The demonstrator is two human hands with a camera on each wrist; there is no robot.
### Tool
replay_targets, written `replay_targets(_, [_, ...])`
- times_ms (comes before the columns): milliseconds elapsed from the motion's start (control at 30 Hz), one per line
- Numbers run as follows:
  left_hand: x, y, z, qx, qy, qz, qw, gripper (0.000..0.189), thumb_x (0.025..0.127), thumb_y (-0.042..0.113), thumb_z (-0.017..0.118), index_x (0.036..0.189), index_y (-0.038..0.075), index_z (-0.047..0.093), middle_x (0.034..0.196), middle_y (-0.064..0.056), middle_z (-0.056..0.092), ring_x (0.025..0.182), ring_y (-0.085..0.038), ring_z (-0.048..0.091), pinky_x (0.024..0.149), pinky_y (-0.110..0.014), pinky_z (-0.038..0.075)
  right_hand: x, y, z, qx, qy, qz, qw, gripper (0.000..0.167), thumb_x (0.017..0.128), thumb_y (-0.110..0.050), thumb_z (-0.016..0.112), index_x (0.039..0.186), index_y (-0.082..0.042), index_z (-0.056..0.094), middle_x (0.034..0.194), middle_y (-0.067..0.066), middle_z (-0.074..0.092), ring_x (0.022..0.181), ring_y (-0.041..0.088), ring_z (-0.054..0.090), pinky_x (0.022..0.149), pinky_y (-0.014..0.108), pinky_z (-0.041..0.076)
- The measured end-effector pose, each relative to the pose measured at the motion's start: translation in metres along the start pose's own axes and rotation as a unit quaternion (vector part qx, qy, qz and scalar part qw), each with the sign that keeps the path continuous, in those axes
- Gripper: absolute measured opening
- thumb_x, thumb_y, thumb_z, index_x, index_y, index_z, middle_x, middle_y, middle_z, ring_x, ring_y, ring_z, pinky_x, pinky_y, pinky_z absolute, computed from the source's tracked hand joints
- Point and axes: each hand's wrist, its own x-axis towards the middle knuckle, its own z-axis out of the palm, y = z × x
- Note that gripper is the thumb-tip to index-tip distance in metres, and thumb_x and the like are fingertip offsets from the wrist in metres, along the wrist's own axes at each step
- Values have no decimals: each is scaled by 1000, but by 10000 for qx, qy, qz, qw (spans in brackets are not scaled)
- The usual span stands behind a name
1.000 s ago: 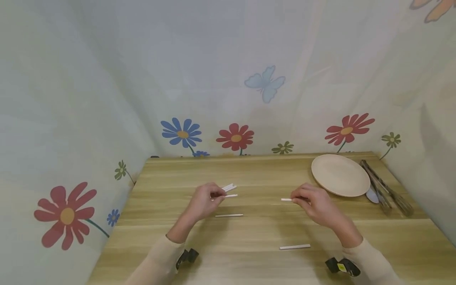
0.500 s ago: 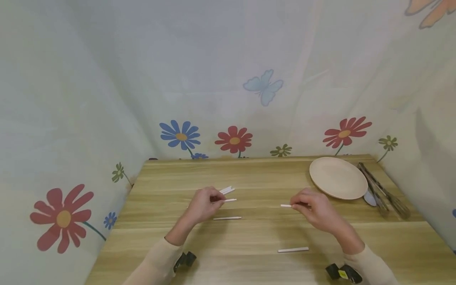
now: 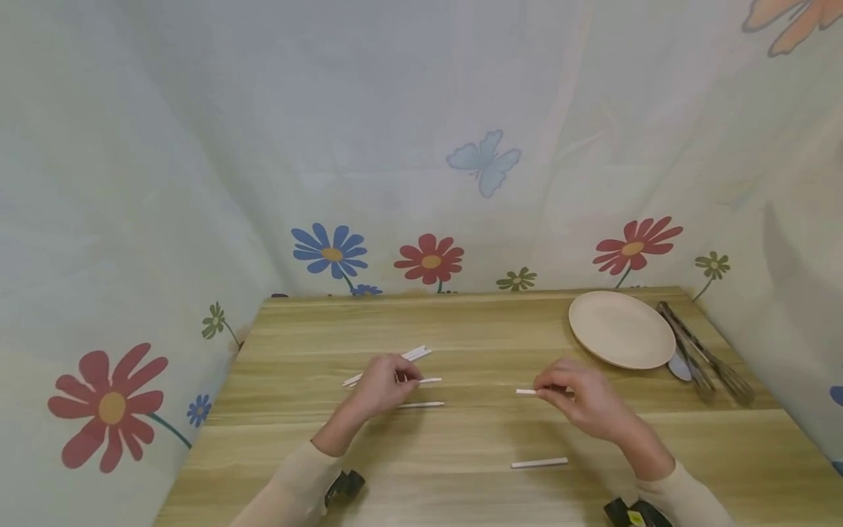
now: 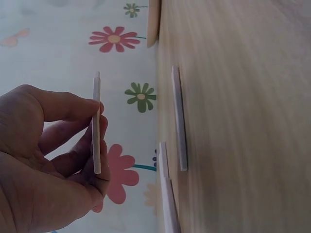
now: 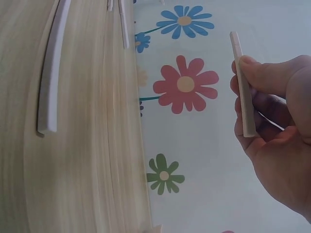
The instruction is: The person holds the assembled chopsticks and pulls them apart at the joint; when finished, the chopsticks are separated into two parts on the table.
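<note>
My left hand (image 3: 384, 384) pinches a short white stick (image 4: 96, 126) between thumb and fingers; its upper end narrows to a small tip. A similar white stick (image 5: 245, 97) is pinched in my right hand (image 3: 582, 395), raised above the table. Just below the left hand lies another white stick (image 3: 423, 405), partly covered by that hand in the head view. Behind the hand, several longer-looking white pieces (image 3: 416, 354) lie close together at a slant. One more white stick (image 3: 540, 463) rests on the table in front of the right hand.
On the right of the wooden table (image 3: 487, 322) stands a round beige plate (image 3: 622, 329). Beside it lie a spoon (image 3: 680, 368) and long dark utensils, one with a whisk-like head (image 3: 734, 384). A flowered cloth (image 3: 369, 146) hangs around the table's back and sides.
Both hands have come slightly nearer the table's front, each still holding its stick. The left hand has turned a little, and more of the slanted pieces behind it shows.
</note>
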Motion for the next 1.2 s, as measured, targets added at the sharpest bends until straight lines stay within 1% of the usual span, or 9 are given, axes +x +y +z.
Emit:
replay_targets(133, [1, -3, 5, -12, -98, 2, 10000, 9, 82, 4, 70, 81, 11, 75, 72, 5, 63, 66, -6, 53, 59, -20, 44, -3, -1, 2, 28, -103, 83, 9999, 25, 78, 1, 77, 88, -21, 71, 87, -11, 65, 74, -2, 55, 62, 10, 44])
replay_targets(267, [1, -6, 8, 3, -128, 12, 9999, 8, 80, 3, 70, 81, 8, 75, 70, 5, 63, 65, -7, 53, 58, -20, 44, -6, -1, 3, 111, -173, 178, 9996, 21, 78, 0, 77, 87, -19, 72, 86, -10, 66, 73, -3, 56, 61, 11, 45])
replay_targets(400, [1, -9, 11, 22, -153, -18, 9999, 7, 80, 2, 70, 83, 5, 75, 71, 4, 63, 65, -7, 53, 58, -19, 44, -8, 0, 5, 219, -242, 202, 9993, 20, 79, -3, 77, 88, -20, 72, 84, -7, 67, 73, -3, 56, 61, 12, 45])
replay_targets(567, [0, -10, 12, 6, -221, -130, 9997, 5, 81, 3, 71, 84, 5, 75, 72, 3, 64, 66, -8, 54, 58, -20, 44, -10, 0, 7, 156, -306, 90, 9994, 17, 80, -5, 77, 88, -20, 72, 84, -8, 68, 74, -2, 57, 64, 11, 45])
replay_targets(700, [-1, -12, 13, 48, -312, -89, 9995, 5, 81, 4, 72, 84, 6, 75, 72, 4, 64, 66, -7, 54, 59, -20, 45, -11, 0, 8, 168, -327, -98, 9993, 15, 81, -7, 77, 88, -19, 72, 85, -9, 69, 76, 0, 59, 67, 12, 45])
replay_targets(800, [-1, -13, 15, 70, -336, -39, 9994, 5, 81, 4, 73, 83, 7, 75, 72, 4, 65, 65, -5, 54, 60, -19, 45, -11, 0, 10, 277, -295, -327, 9986, 16, 81, -7, 77, 89, -19, 72, 84, -9, 70, 77, 2, 61, 68, 13, 45])
replay_targets(933, [-1, -14, 16, 71, -325, 12, 9994, 5, 80, 4, 74, 81, 8, 75, 70, 5, 65, 64, -4, 54, 60, -19, 45, -12, 1, 13, 396, -252, -544, 9974, 19, 78, -4, 79, 88, -19, 72, 84, -9, 69, 76, 3, 61, 67, 14, 45])
replay_targets(1133, [-1, -17, 19, 52, -346, 54, 9994, 7, 79, 1, 74, 80, 8, 75, 68, 6, 64, 63, -3, 53, 59, -19, 44, -15, -1, 17, 624, -456, -451, 9960, 15, 79, -5, 78, 88, -16, 73, 82, -4, 70, 76, 3, 61, 65, 16, 47])
replay_targets(1200, [-1, -17, 19, 49, -379, 40, 9993, 7, 79, 1, 74, 80, 8, 75, 68, 6, 64, 63, -3, 53, 59, -19, 44, -16, -1, 18, 598, -533, -393, 9960, 17, 78, -4, 78, 88, -17, 73, 83, -5, 70, 76, 3, 62, 65, 16, 47])
